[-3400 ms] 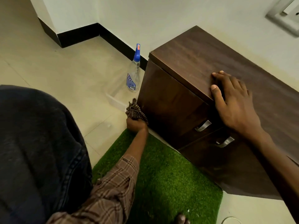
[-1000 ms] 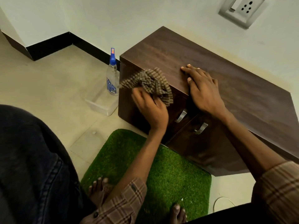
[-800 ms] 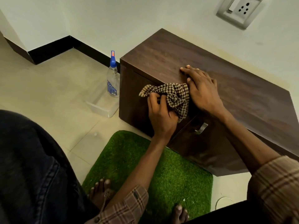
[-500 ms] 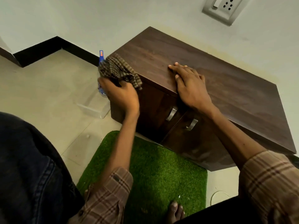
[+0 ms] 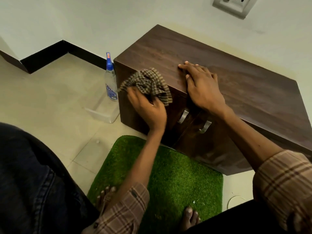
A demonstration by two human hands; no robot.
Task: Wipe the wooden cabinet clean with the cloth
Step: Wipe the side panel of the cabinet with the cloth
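We note dark wood-grain cabinet (image 5: 236, 85), boxy, smooth top, against wall, w/ floor free on its left. Green tufted mat (image 5: 168, 176) at its base. R hand (image 5: 201, 91) flat, fingers straight on top edge. L hand (image 5: 148, 108) grips crumpled checked cloth (image 5: 148, 83) at front top-left corner.

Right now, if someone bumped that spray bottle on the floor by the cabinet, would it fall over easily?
Probably yes. The spray bottle is tall and narrow, so it likely tips with a light knock. It looks clear and mostly empty, so it is probably light. It stands close beside the cabinet, which might stop a fall that way.
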